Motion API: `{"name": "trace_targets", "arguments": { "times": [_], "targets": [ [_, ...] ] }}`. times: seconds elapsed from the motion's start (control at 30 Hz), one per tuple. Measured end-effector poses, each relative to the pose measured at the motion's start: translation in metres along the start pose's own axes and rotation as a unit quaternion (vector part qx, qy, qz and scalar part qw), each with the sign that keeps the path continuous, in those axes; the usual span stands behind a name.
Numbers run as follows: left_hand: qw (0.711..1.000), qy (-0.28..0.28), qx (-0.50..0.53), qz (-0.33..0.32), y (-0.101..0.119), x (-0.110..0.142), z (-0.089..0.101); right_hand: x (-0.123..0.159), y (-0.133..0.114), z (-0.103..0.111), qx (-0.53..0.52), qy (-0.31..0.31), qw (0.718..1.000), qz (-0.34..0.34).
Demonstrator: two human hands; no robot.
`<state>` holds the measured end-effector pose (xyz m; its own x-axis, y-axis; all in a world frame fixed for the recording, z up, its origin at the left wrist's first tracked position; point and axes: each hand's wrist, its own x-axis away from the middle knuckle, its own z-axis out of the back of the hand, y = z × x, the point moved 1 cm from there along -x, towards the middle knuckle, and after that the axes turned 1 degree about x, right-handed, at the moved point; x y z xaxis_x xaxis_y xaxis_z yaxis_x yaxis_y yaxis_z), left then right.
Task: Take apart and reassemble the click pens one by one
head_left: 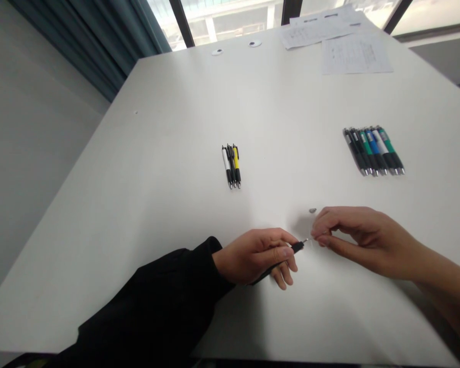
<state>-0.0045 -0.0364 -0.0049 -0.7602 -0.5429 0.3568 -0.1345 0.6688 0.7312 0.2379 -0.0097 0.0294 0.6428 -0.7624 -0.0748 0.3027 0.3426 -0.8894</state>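
Slanting up and rightward above the bench [157,204], the black pen [298,247] aims its thin metal tip at the right hand [324,230]. The left hand [279,255] pinches its barrel between thumb and fingers; the right grip is nearly closed, fingertips pinching something small beside the tip.

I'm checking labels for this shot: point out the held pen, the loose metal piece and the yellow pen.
Held pen [298,247], head view: its black front end.
Metal piece [312,210], head view: its middle.
Yellow pen [236,159], head view: its yellow barrel.
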Motion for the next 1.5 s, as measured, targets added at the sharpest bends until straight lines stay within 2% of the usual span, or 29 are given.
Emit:
{"name": "trace_targets", "arguments": {
  "times": [0.5,0.73,0.87,0.93,1.0,1.13,1.23,1.37,1.5],
  "targets": [
    [1.000,0.003,-0.008,0.010,0.001,-0.001,0.000,-0.001,0.002,-0.008,0.011,-0.053,0.999,-0.006],
    [1.000,-0.002,-0.009,0.010,0.001,-0.001,0.000,-0.002,0.002,-0.013,0.002,-0.027,0.999,-0.026],
    [1.000,0.000,-0.012,0.011,0.001,-0.001,0.000,-0.004,0.001,-0.016,0.034,-0.031,0.999,0.008],
    [1.000,-0.001,-0.013,0.009,0.001,-0.001,0.000,-0.004,0.001,-0.015,0.059,-0.017,0.998,0.024],
    [1.000,0.001,-0.014,0.006,0.001,-0.001,0.000,-0.002,0.001,-0.010,0.106,0.027,0.993,0.039],
    [1.000,0.011,-0.027,0.003,0.001,-0.001,-0.001,-0.001,0.008,0.003,0.238,0.130,0.962,0.035],
    [1.000,0.013,-0.028,-0.001,0.001,0.000,-0.001,-0.004,0.018,0.006,0.284,0.108,0.953,0.014],
    [0.999,0.017,-0.029,-0.003,0.000,-0.001,0.000,-0.006,0.020,0.003,0.234,0.063,0.970,0.002],
    [1.000,0.016,-0.021,-0.006,-0.002,-0.001,0.001,-0.003,0.011,-0.001,0.074,0.024,0.996,-0.045]
  ]
}}
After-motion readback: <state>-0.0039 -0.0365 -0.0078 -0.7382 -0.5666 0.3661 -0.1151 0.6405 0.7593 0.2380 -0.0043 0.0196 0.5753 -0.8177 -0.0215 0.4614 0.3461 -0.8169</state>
